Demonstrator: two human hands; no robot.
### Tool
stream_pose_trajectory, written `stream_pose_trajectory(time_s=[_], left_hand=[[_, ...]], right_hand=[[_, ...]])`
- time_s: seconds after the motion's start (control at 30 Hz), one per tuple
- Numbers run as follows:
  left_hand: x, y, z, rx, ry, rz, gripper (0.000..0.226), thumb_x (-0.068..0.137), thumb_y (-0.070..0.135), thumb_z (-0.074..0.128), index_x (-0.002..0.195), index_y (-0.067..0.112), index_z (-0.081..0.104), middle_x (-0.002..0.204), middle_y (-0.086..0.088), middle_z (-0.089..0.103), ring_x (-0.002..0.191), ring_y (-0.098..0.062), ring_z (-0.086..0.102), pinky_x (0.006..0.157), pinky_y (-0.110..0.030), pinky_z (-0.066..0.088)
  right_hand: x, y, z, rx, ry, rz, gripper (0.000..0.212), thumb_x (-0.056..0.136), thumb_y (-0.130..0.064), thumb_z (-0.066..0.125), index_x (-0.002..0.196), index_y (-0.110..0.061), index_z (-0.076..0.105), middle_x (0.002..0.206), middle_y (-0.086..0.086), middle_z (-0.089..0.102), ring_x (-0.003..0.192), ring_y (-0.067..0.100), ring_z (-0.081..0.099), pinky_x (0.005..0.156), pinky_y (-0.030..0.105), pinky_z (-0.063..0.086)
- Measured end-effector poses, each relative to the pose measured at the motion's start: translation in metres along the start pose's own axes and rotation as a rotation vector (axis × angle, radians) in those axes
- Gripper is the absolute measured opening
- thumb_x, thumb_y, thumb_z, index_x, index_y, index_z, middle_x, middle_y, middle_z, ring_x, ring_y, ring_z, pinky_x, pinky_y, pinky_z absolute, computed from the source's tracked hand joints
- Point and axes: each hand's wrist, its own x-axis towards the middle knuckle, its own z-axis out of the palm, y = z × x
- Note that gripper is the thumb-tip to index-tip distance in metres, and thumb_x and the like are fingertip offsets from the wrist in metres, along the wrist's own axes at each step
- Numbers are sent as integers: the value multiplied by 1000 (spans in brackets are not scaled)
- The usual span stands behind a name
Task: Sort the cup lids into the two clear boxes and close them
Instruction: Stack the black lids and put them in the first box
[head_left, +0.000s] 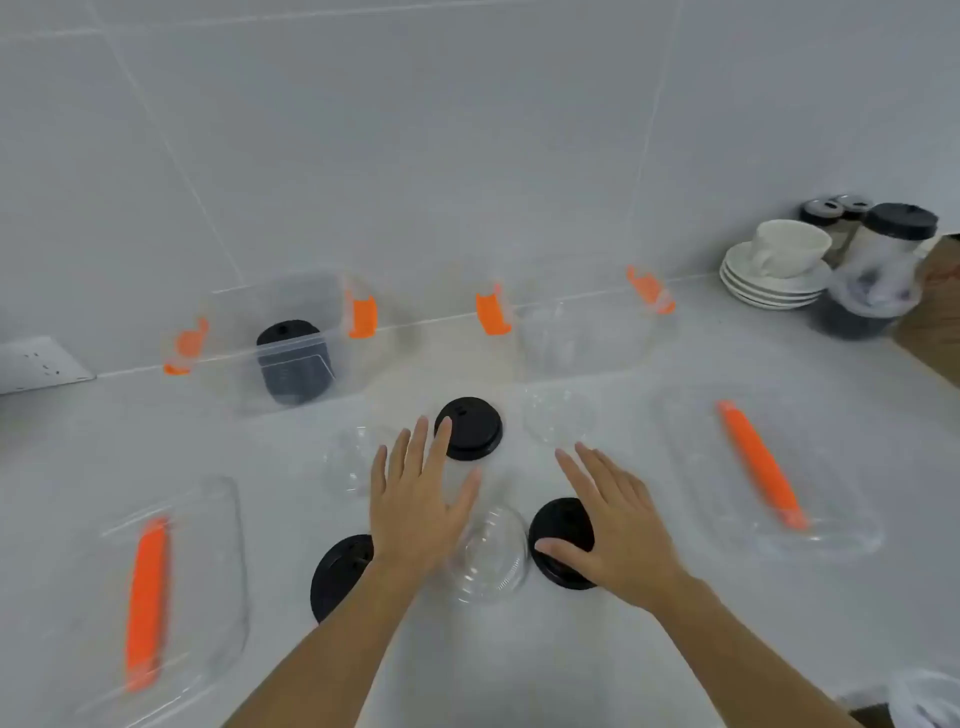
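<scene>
Left hand (415, 499): centre of frame, palm down, fingers spread flat, holding nothing. Its fingertips reach the near edge of the upper black lid (470, 427), which lies on the white surface (571, 665) just above the hand.

Right hand (615, 525): right of centre, palm down, fingers spread, gripping nothing. Its thumb lies over the right black lid (558, 530), which shows partly under the hand's left side.

Clear domed lid (488, 558): between the two hands, low centre, just below the left thumb; whether it touches either hand cannot be told.

Lower-left black lid (340, 574): left of the left wrist, partly hidden by the forearm.

Two further clear lids, faint: one (353, 457) left of the left hand's fingers, one (558, 415) above the right hand's fingers, both apart from the hands.

Left clear box (270, 343): upper left of centre, open, orange clips at its ends, a stack of black lids (293, 364) inside.

Right clear box (582, 332): upper right of centre, open, orange clips; clear contents too blurred to identify.

Left box cover (161, 592): lower left, clear with an orange strip, lying flat.

Right box cover (763, 467): right of the right hand, clear with an orange strip, lying flat.

Stacked saucers with a white cup (779, 260): far upper right, beside dark-lidded containers.
</scene>
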Motion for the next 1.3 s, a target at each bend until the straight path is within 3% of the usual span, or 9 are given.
stream_pose_trajectory(time_s=[0.07,0.2,0.4,0.53,0.67,0.83,0.93,1.13,1.3], left_hand=[[1,1,1,-5,25,10,68,88,60,27,147,26,27,154,-5,31,142,-25,27,116,-41,13],[4,7,10,-18,-1,60,68,89,59,30,148,27,23,155,-2,28,142,-20,24,117,-37,9],[1,26,19,-40,-44,221,66,87,59,32,141,21,40,141,2,50,134,-17,40,115,-35,16],[-1,38,25,-13,-34,400,58,84,55,41,121,15,61,116,2,68,116,-16,57,112,-37,24],[0,47,31,5,-259,447,57,85,58,34,120,21,58,111,6,66,112,-12,54,113,-31,13],[2,56,28,-56,-334,472,36,86,46,42,104,22,60,96,7,67,92,-14,57,103,-28,30],[6,62,24,-177,-420,413,27,85,39,51,100,19,61,92,3,68,87,-18,57,83,-28,41],[20,68,20,-475,-703,66,60,79,31,69,132,15,47,119,-5,60,107,-21,56,94,-33,46],[31,70,20,-622,-722,51,44,78,23,71,118,10,58,111,-4,61,90,-15,59,82,-27,51]], right_hand=[[-7,4,8,0,-147,-30,92,71,-81,33,140,-40,-11,159,0,7,146,19,5,113,28,3],[-14,11,22,-48,-243,-28,103,66,-80,42,144,-39,-12,159,2,0,146,18,-3,115,30,2],[-17,13,29,-7,-212,-11,100,69,-74,47,148,-33,0,156,2,15,144,17,12,112,29,8],[-15,15,30,19,-204,-4,99,70,-73,47,148,-27,7,149,-1,25,138,17,21,111,28,12],[-16,14,32,66,-197,8,98,70,-69,51,148,-23,12,148,-1,27,136,17,24,111,28,14],[-14,11,31,170,-174,33,96,69,-58,61,146,-20,19,143,0,33,133,18,29,109,27,15],[-13,10,30,203,-140,39,92,67,-51,64,144,-16,27,139,2,39,129,20,35,106,28,20],[-10,12,29,201,-101,11,88,64,-43,67,139,-10,35,132,8,45,124,26,41,102,29,24],[-1,13,23,210,-55,-14,86,63,-41,69,136,-7,39,130,11,47,121,28,44,99,29,25]])
